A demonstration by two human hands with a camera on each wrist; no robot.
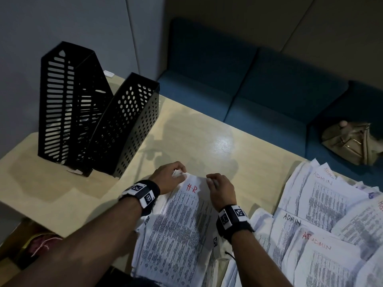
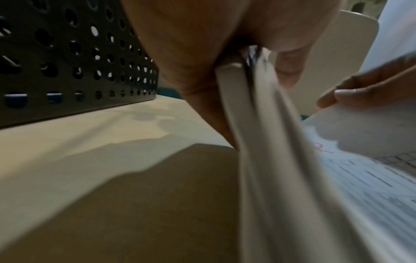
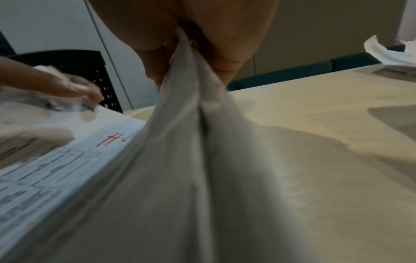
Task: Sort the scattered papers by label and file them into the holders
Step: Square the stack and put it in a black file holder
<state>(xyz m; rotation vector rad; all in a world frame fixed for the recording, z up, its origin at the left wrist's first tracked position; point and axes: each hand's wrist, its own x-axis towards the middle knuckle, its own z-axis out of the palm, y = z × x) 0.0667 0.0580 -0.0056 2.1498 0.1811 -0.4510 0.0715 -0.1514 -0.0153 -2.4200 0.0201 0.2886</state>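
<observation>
- Left hand (image 1: 168, 176) pinches the far left corner of the H.R paper stack (image 1: 178, 228).
- Right hand (image 1: 221, 190) pinches its far right corner, fingers curled.
- Two black holders (image 1: 97, 112) stand nearby.

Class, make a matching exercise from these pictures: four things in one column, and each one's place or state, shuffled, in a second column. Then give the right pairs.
Things:
1. HR stack
2. ADMIN papers
3. holders
4. bag

Places or states:
A. on the blue sofa
B. upright at the table's far left
C. spread at the table's right
D. top edge gripped by left hand and right hand

Pairs: 1-D, 2-C, 3-B, 4-A
</observation>
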